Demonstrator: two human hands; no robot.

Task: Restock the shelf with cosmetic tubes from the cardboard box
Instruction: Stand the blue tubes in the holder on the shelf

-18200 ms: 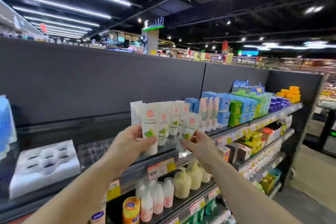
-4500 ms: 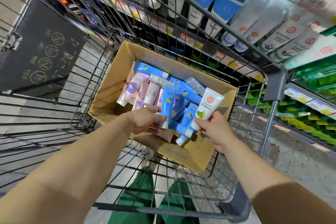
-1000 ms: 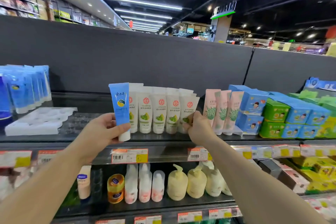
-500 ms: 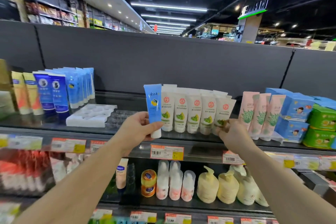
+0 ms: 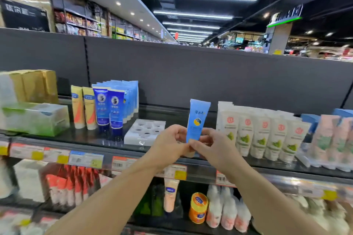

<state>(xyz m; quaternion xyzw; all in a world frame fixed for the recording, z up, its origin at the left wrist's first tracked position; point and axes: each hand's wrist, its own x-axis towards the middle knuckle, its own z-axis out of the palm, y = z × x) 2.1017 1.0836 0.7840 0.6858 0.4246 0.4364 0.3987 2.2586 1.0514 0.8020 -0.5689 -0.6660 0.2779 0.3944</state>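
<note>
So I've got the light blue tube (image 5: pixel 196 120) upright in front of the top shelf (image 5: pixel 172 150), left hand (image 5: pixel 170 143) and right hand (image 5: pixel 208 145) both pinching its lower end. Placing step, I'd say. Next move probably means carrying it left to the matching blue tubes (image 5: pixel 131 97), maybe into the white holder tray (image 5: pixel 143 133) beside them, cap down
</note>
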